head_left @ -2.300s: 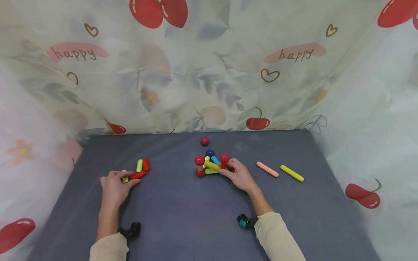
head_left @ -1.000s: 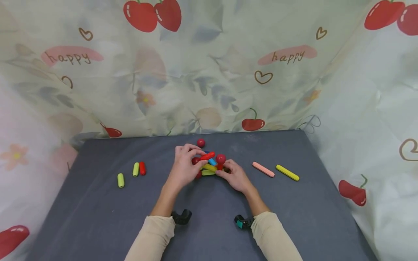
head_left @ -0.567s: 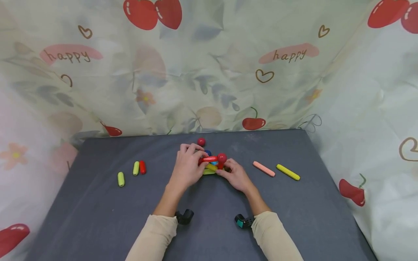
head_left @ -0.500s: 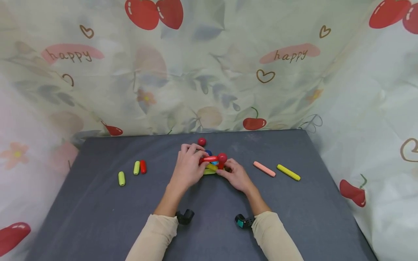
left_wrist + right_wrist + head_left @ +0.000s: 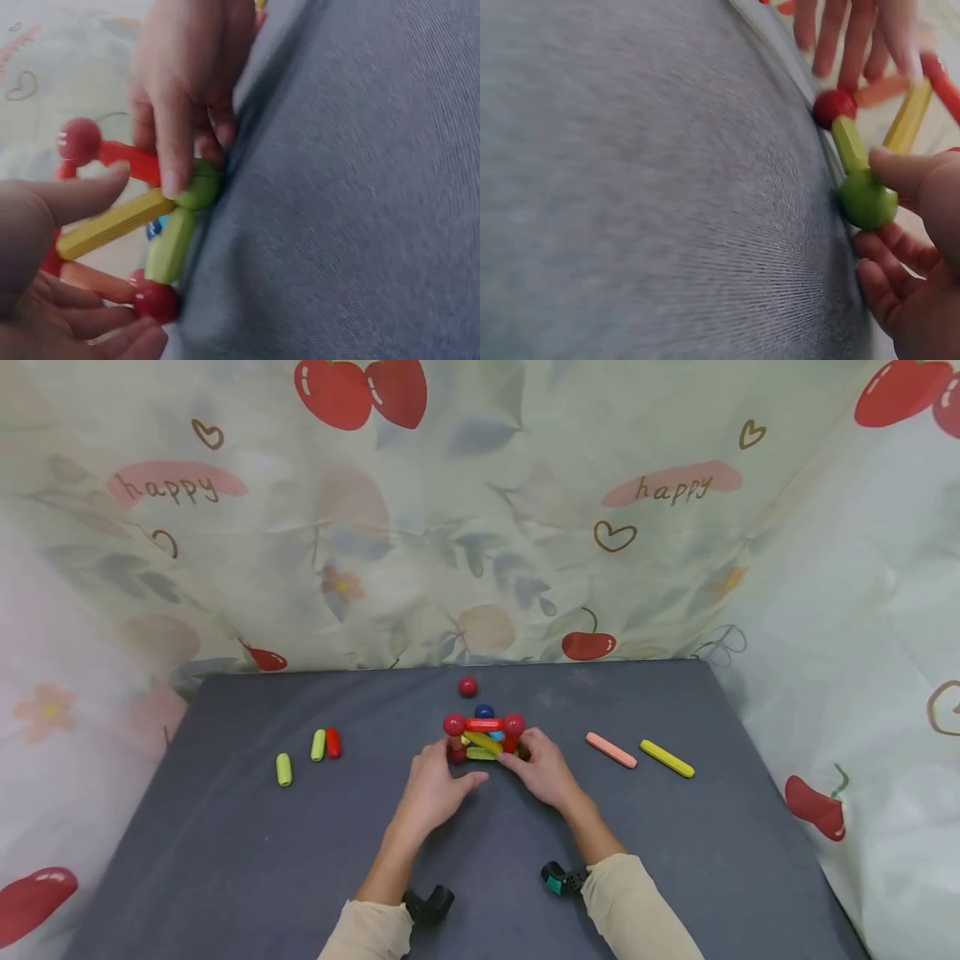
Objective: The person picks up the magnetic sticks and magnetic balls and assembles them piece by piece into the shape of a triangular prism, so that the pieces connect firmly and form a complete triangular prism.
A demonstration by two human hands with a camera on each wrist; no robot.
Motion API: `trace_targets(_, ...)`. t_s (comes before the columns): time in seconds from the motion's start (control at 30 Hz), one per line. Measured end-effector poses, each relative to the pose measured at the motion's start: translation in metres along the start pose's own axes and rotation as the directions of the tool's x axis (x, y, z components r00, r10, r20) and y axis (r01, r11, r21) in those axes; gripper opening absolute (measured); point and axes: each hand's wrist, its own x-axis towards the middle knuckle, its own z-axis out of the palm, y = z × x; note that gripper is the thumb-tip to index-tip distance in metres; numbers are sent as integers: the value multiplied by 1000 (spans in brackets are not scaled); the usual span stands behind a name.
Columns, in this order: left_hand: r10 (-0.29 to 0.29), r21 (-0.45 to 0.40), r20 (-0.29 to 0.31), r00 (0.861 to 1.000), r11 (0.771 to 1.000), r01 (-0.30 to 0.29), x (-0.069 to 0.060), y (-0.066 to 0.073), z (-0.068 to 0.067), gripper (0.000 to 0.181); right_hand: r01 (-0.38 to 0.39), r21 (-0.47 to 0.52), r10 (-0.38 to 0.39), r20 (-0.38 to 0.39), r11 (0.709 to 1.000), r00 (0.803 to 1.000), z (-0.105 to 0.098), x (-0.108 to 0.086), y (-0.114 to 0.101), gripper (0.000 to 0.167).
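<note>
A small frame of magnetic rods and balls stands mid-table. Across its top, a red rod bridges two red balls, one on the left and one on the right. Below it a yellow rod slants over a light green rod. My right hand pinches the green ball at the lower right corner, thumb on top and fingers beneath. My left hand is by the frame's left side, thumb spread and fingers extended, holding nothing; whether it touches the frame I cannot tell.
Behind the frame are a blue ball and a loose red ball. To the left lie two light green rods, one nearer, and a red rod. On the right are a pink rod and a yellow rod.
My left hand picked up a red rod at the left, placed it across the two upper red balls, released it and drew back towards me. My right hand stayed at the frame.
</note>
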Motion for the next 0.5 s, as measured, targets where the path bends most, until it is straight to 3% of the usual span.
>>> trace_targets(0.17, 72, -67, 35, 997, 995, -69, 12, -9, 10, 113, 103, -156, -86, 114, 982, 990, -1, -15, -14, 31)
trace_targets(0.3, 139, -114, 67, 988, 985, -131, 23, -18, 13, 123, 215, -133, -181, 233, 967, 956, -3, -22, -18, 32)
trace_targets(0.37, 171, -111, 73, 983, 981, -162, 27, -21, 13, 123, 230, -88, -206, 220, 969, 953, -5, -23, -18, 30)
trace_targets(0.5, 194, -61, 63, 979, 980, -190, 30, -26, 9, 105, 182, -94, -179, 43, 979, 983, -11, -21, -14, 29)
